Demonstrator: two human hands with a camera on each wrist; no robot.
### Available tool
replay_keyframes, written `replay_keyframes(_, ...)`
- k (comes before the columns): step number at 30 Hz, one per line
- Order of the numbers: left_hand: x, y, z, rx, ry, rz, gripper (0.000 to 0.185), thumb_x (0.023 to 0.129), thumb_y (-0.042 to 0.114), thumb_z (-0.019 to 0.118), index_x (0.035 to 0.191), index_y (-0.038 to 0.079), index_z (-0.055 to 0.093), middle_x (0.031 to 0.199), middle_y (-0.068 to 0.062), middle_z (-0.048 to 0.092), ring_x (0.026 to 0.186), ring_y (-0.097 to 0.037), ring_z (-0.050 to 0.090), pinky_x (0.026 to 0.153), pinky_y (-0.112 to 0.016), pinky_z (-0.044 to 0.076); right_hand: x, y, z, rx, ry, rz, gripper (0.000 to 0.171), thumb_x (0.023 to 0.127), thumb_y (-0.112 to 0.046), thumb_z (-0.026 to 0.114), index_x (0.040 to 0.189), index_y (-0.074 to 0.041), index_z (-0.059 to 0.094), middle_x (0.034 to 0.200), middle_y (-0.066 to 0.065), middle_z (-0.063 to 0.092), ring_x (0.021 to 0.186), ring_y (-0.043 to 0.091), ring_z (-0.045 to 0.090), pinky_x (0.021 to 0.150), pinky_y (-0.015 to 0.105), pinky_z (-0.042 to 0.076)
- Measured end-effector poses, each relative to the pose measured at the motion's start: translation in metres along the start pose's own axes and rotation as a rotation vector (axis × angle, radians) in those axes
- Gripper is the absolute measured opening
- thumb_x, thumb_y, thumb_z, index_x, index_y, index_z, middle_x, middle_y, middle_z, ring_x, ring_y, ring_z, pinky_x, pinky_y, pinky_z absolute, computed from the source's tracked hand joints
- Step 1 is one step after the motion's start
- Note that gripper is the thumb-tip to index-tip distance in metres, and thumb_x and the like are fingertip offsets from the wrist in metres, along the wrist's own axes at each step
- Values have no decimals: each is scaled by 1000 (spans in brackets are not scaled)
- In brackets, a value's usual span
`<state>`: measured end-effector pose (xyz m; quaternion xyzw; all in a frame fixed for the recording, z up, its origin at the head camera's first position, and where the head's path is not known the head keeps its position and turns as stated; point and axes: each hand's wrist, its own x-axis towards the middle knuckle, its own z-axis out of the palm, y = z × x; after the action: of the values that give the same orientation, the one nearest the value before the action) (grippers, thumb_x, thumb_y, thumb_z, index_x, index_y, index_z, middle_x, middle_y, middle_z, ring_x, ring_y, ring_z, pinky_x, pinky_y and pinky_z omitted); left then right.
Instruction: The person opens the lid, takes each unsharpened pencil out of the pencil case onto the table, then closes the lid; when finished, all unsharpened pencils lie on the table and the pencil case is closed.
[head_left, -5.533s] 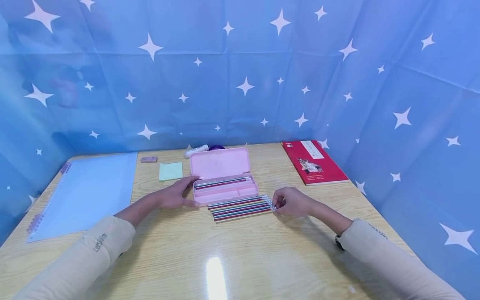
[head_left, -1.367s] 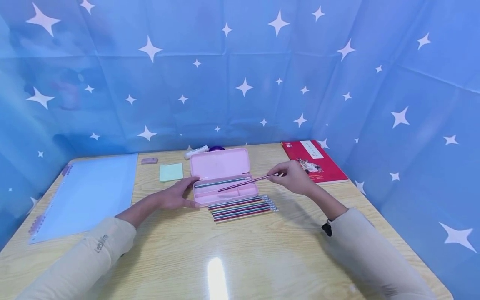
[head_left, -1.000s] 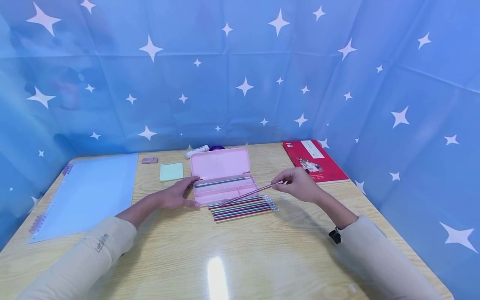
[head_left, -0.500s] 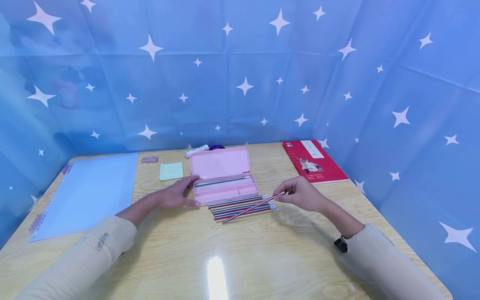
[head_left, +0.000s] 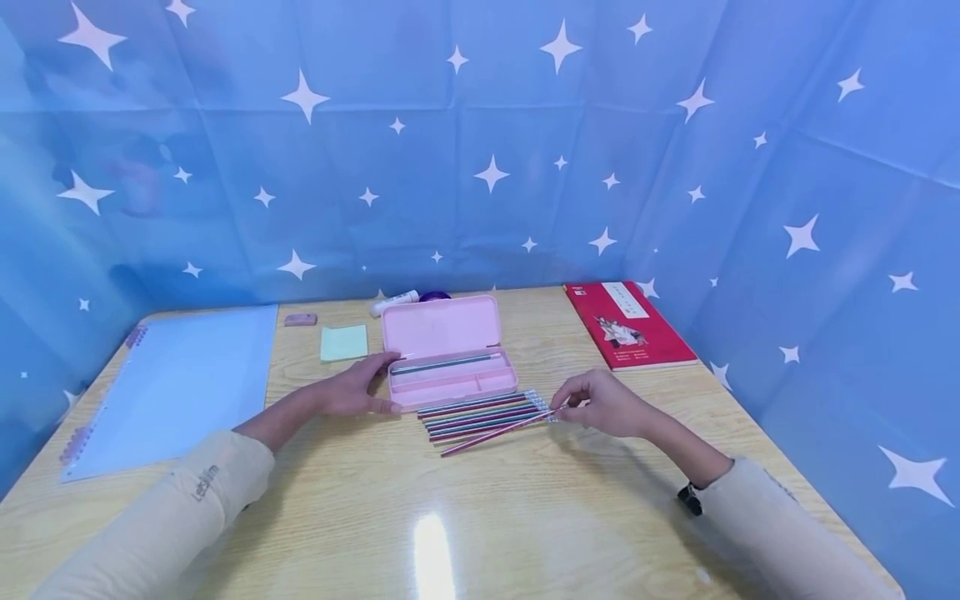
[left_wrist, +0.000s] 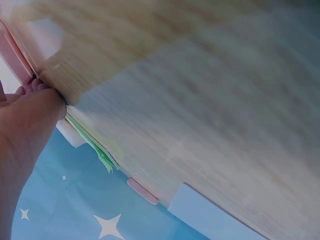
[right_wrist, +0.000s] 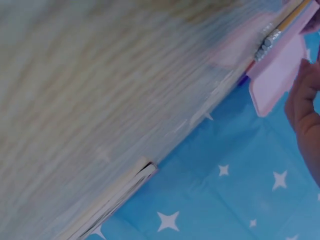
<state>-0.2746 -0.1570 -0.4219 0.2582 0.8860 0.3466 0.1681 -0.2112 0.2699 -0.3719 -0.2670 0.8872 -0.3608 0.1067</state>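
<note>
A pink pencil case (head_left: pixel 442 388) lies with its lid (head_left: pixel 441 325) raised at the back; a dark green pencil (head_left: pixel 444 364) is in its rear compartment. My left hand (head_left: pixel 351 388) holds the case's left end, fingers at the back corner, thumb by the front. My right hand (head_left: pixel 606 403) pinches a reddish pencil (head_left: pixel 495 433) near its eraser end. That pencil slants along the front of a row of several striped-looking pencils (head_left: pixel 480 415) on the table; whether its tip touches the wood is unclear. In the right wrist view, the right hand (right_wrist: pixel 305 107) shows only partly.
A red booklet (head_left: pixel 630 325) lies at the back right. Left of the case are green sticky notes (head_left: pixel 343 342), a small eraser (head_left: pixel 301 320) and a large white spiral pad (head_left: pixel 176 387). A white tube (head_left: pixel 395 302) and a purple object (head_left: pixel 434 296) stand behind the lid.
The reddish pencil has left the case in my right hand, crossing over the row toward me to its front edge. My left hand has stayed at the case.
</note>
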Motion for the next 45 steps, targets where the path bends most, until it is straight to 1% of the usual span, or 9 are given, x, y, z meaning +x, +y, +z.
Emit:
replay_keyframes(3,0,0,0,-10,-1,-2,107,83,46,78,157,3,14,162,-21,18,149,-38,15,120,-50,18,-2,2,0,7,-21,-2,11,88,-6,75,99,-8,76,98,3,72,87,19,65,71,26,58)
replay_keyframes(9,-1,1,0,-6,-2,3,107,84,48,77,157,4,14,162,-20,18,149,-38,16,120,-50,19,-4,8,1,-23,-30,17,9,86,-2,75,94,-7,76,94,4,72,82,16,65,70,24,58)
replay_keyframes(14,-2,2,-1,-12,2,0,106,84,46,77,157,3,14,161,-21,18,149,-38,16,120,-51,18,-4,10,6,-59,-27,33,7,85,-3,77,91,-7,76,90,2,72,80,14,64,70,23,56)
replay_keyframes(18,-2,2,-2,-8,3,1,106,83,47,77,157,3,14,161,-21,18,149,-38,16,120,-50,18,-3,10,12,-91,-12,49,6,84,-4,78,88,-8,75,87,-1,71,75,13,61,65,23,56)
replay_keyframes(20,-2,2,-2,-7,3,1,106,84,47,77,157,3,14,161,-21,18,149,-38,16,120,-50,19,-2,9,14,-102,-1,73,6,83,-4,78,86,-8,75,85,-1,70,73,13,60,62,24,56)
replay_keyframes(27,-2,3,-1,-9,-1,-2,106,84,46,77,157,3,14,161,-21,18,149,-39,16,120,-51,19,1,7,17,-85,0,156,7,83,-4,79,85,-8,74,85,0,68,70,14,60,56,27,56)
replay_keyframes(35,-1,2,-2,-3,2,2,105,84,45,78,157,3,15,161,-21,19,149,-38,16,120,-51,18,4,6,18,-80,-1,189,8,83,-4,79,82,-9,72,82,0,66,66,14,58,53,27,53)
replay_keyframes(40,-1,3,-1,-16,0,9,105,84,43,78,157,2,15,161,-21,19,149,-39,17,120,-51,19,6,8,18,-87,1,195,9,84,-5,78,81,-9,71,80,0,65,65,15,57,52,28,53)
replay_keyframes(45,0,3,-1,-6,-3,4,105,84,44,78,157,3,15,161,-21,18,149,-38,15,120,-51,18,7,10,19,-99,6,197,10,84,-6,79,81,-10,70,79,-1,64,66,14,57,52,28,53)
